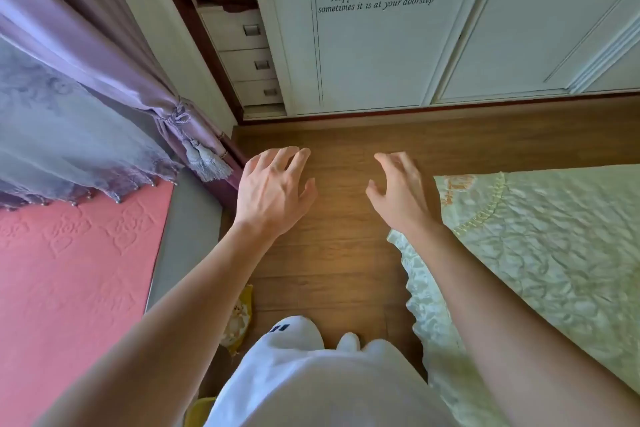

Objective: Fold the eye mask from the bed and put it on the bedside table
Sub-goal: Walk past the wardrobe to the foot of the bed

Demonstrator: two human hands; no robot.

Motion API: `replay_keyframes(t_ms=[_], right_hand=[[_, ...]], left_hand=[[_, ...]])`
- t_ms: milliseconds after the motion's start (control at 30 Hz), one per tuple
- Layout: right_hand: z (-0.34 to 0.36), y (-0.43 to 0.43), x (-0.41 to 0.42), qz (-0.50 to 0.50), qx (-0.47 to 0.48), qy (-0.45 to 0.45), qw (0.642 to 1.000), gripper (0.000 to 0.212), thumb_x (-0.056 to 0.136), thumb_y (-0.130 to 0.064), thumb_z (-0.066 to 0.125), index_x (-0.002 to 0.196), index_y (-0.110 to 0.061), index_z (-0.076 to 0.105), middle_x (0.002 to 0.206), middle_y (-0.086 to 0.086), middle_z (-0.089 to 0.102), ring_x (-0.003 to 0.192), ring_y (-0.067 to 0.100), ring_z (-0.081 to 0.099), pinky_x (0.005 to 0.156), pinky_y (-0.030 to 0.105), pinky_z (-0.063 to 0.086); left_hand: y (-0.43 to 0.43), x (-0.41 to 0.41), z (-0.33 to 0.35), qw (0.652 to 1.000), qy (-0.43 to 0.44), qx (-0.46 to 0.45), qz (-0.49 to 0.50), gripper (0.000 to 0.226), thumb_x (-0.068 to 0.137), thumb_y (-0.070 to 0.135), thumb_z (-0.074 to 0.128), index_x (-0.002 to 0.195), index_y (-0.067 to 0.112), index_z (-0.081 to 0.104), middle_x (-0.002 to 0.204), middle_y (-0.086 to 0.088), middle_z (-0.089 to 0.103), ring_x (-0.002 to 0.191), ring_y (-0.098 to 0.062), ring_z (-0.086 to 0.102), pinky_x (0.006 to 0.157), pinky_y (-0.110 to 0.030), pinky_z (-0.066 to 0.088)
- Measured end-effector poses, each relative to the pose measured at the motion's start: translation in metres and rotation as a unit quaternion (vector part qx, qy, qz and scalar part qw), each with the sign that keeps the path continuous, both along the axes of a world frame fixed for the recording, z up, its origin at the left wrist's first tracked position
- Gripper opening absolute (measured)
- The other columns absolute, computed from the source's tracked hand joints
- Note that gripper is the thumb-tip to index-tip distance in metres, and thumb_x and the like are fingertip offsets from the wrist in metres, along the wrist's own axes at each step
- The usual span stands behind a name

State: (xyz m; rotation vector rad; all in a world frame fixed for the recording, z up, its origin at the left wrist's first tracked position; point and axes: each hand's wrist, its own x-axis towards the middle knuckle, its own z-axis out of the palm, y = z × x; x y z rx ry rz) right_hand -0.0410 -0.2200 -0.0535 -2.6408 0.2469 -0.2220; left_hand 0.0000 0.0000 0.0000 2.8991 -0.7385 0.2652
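Observation:
My left hand [273, 191] and my right hand [398, 191] are both held out in front of me above the wooden floor, fingers spread, with nothing in either. The bed [554, 253], covered in a pale green quilted spread with a frilled edge, lies to my right, and my right forearm passes over its corner. No eye mask and no bedside table show in this view.
A white wardrobe [374, 55] with printed lettering stands ahead, with small drawers [249, 62] at its left. Purple curtains [86, 97] with a tassel hang at left over a pink-padded window seat [69, 270]. A strip of wooden floor [339, 253] runs between seat and bed.

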Motion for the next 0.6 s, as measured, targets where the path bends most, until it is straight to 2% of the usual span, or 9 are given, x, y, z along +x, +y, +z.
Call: replay_keyframes(t_ms=[100, 200, 333, 467, 600], right_hand=[[0.006, -0.009, 0.008, -0.010, 0.014, -0.010, 1.000, 0.051, 0.084, -0.038, 0.048, 0.129, -0.014, 0.057, 0.123, 0.015, 0.059, 0.107, 0.038, 0.061, 0.080, 0.056, 0.057], [0.007, -0.017, 0.022, -0.019, 0.022, 0.005, 1.000, 0.046, 0.088, -0.026, 0.060, 0.131, -0.011, 0.057, 0.124, 0.018, 0.059, 0.109, 0.039, 0.061, 0.085, 0.054, 0.056], [0.003, -0.031, 0.050, -0.041, -0.007, 0.020, 0.999, 0.052, 0.084, -0.037, 0.048, 0.131, -0.016, 0.054, 0.122, 0.014, 0.059, 0.108, 0.036, 0.061, 0.082, 0.056, 0.057], [0.001, -0.044, 0.090, -0.047, -0.039, 0.033, 0.998, 0.049, 0.085, -0.032, 0.053, 0.130, -0.013, 0.058, 0.123, 0.016, 0.060, 0.107, 0.036, 0.063, 0.083, 0.055, 0.056], [0.009, -0.057, 0.148, -0.070, -0.093, 0.058, 0.992, 0.047, 0.086, -0.030, 0.063, 0.131, -0.017, 0.061, 0.129, 0.014, 0.063, 0.098, 0.035, 0.068, 0.077, 0.047, 0.059]], left_hand=[[-0.009, 0.016, 0.003, 1.000, 0.005, -0.008, 0.001, 0.048, 0.093, 0.042, 0.047, 0.132, 0.016, 0.056, 0.131, -0.008, 0.065, 0.119, -0.031, 0.059, 0.098, -0.047, 0.047], [-0.022, 0.035, 0.001, 1.000, 0.008, -0.007, 0.000, 0.049, 0.093, 0.044, 0.046, 0.133, 0.017, 0.055, 0.132, -0.007, 0.064, 0.120, -0.031, 0.059, 0.100, -0.048, 0.047], [-0.041, 0.071, -0.007, 1.000, 0.014, -0.008, -0.010, 0.049, 0.094, 0.044, 0.046, 0.134, 0.018, 0.054, 0.135, -0.007, 0.063, 0.123, -0.031, 0.057, 0.101, -0.048, 0.045], [-0.059, 0.121, -0.019, 0.999, 0.025, -0.012, -0.027, 0.048, 0.095, 0.043, 0.047, 0.134, 0.018, 0.055, 0.134, -0.008, 0.063, 0.123, -0.031, 0.057, 0.101, -0.047, 0.045], [-0.077, 0.192, -0.027, 0.998, 0.036, -0.014, -0.047, 0.046, 0.094, 0.041, 0.049, 0.133, 0.017, 0.057, 0.131, -0.008, 0.064, 0.120, -0.032, 0.059, 0.100, -0.047, 0.046]])
